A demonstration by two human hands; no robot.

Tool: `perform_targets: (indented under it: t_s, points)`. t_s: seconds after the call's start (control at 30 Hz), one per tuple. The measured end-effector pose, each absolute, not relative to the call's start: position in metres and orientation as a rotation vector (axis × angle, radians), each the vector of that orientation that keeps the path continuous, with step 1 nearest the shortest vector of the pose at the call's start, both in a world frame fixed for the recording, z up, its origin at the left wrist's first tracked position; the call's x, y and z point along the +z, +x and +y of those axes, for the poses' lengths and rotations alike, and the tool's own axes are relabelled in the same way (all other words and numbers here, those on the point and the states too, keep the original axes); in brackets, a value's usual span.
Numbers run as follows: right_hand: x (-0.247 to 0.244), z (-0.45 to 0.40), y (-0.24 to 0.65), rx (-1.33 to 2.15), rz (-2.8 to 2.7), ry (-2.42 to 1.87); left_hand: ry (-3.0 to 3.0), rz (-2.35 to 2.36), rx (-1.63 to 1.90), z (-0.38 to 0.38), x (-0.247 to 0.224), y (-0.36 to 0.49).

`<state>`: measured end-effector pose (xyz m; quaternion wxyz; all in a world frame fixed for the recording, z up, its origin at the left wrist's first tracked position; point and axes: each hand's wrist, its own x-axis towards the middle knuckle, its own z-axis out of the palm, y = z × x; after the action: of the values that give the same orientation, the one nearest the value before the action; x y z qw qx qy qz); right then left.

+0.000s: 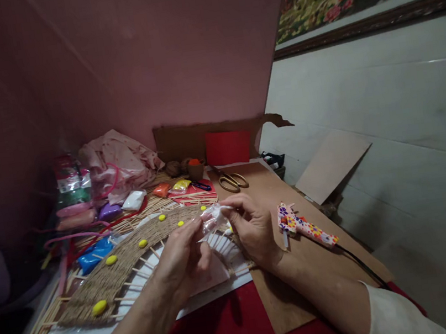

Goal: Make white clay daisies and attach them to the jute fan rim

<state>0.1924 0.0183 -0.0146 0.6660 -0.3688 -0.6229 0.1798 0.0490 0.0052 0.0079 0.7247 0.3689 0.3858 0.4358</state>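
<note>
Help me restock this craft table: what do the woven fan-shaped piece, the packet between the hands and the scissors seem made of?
Fan-shaped piece: matte, rough plant fibre, perhaps jute, judging by its coarse brown strands.
Packet: thin, glossy plastic, probably, since it looks clear and catches light.
Scissors: likely metal, given the brassy sheen; coated plastic grips remain possible.
</note>
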Motion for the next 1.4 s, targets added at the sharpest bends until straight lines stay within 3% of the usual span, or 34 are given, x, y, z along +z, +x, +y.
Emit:
perform_targets:
  t_s: [0.23, 0.7, 0.97, 1.23, 1.4]
  points:
    - [-0.011, 0.017, 0.193, 0.563, -1.255, -0.796, 0.723, 0.874, 1.050, 0.008, 0.014, 0.049]
    - [-0.016, 0.019, 0.198, 0.137, -1.726, -0.908, 0.706, 0.889, 1.040, 0.005, 0.018, 0.048]
    - [-0.016, 0.022, 0.200, 0.016, -1.728, -0.999, 0.668, 0.891, 1.017, 0.004, 0.021, 0.050]
    - [-0.015, 0.030, 0.202, 0.404, -1.185, -0.985, 0.663, 0.893, 1.088, 0.005, 0.022, 0.049]
    - [-0.016, 0.023, 0.202, 0.281, -1.386, -0.869, 0.690, 0.828, 1.112, 0.006, 0.017, 0.049]
